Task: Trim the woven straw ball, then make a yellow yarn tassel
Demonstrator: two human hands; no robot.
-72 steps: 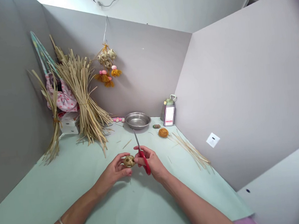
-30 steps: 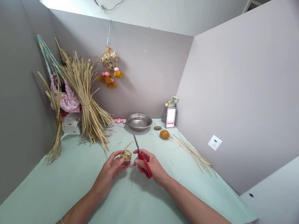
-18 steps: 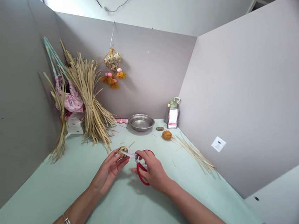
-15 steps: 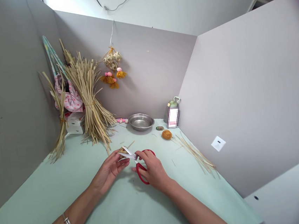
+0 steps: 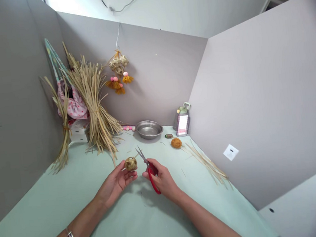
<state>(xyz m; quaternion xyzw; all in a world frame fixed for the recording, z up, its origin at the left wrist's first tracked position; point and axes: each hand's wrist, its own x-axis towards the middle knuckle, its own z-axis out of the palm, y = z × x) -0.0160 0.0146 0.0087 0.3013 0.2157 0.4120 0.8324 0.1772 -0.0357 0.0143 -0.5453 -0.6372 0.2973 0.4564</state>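
Scissors [image 5: 153, 176], red-handled, blades slightly apart, are in the right hand's [image 5: 164, 179] grip, fingers curled round the handles. Left hand's [image 5: 115, 184] fingers are kinda pinching the little woven ball [image 5: 130, 164] over the bench [image 5: 100, 213], just beside the blades.
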